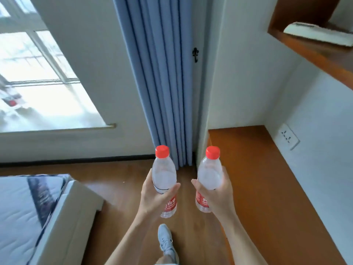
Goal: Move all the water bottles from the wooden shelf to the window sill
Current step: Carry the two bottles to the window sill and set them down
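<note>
Bedroom, window sill (57, 129) far left; left hand (152, 196) curls fingers round left bottle (164, 175), right hand (217, 194) round right bottle (209, 175). Prob. light, slippery plastic; grip mid-body.

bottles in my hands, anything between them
Nothing; the gap between the left bottle and right bottle is bare in the head view, only curtain and floor behind.

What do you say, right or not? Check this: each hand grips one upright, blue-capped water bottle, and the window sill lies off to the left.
Not right: the head view shows red caps, not blue. The left hand grips one upright, red-capped water bottle, the right hand grips the other bottle, and the window sill lies off to the left.
</note>
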Available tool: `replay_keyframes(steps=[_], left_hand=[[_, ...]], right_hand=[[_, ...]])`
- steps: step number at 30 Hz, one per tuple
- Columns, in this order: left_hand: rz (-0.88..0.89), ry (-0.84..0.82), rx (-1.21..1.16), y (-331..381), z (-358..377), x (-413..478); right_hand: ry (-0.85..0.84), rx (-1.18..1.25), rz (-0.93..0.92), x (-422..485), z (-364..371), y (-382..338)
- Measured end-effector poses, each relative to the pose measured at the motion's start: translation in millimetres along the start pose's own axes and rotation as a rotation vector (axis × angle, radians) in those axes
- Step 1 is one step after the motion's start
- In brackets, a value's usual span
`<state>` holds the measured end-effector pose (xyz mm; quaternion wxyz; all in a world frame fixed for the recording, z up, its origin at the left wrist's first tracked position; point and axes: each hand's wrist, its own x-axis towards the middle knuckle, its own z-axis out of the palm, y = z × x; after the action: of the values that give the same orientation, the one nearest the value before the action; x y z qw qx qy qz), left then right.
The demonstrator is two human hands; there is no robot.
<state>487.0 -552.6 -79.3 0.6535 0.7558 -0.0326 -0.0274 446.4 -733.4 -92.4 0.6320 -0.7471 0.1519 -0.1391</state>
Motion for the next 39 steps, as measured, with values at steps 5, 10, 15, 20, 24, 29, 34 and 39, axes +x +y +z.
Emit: replay_keyframes(steps=[5,10,15,20,24,29,34,39], left_hand=[[-0.013,0.238,0.07,-12,-69,-11],[-0.037,0.416,0.075,-26,-128,-9],[-0.064,0.537,0.073,-36,-184,22],[-0.09,0.607,0.074,-46,-252,74],[-0.088,0.631,0.094,-49,-310,119],[-0.105,0.676,0.126,-62,-379,160],[-0.15,0.745,0.144,-75,-419,184],[-0.184,0.801,0.152,-88,-452,217]], right_hand=[[-0.226,-0.02,-0.066,10,71,-12],[-0.382,-0.056,-0.089,14,138,-21],[-0.478,-0.101,-0.13,37,213,-31],[-0.543,-0.135,-0.16,73,301,-50],[-0.561,-0.136,-0.175,103,374,-69],[-0.573,-0.15,-0.183,124,454,-84],[-0.612,-0.209,-0.183,136,507,-85],[-0.653,-0.262,-0.216,164,558,-89]])
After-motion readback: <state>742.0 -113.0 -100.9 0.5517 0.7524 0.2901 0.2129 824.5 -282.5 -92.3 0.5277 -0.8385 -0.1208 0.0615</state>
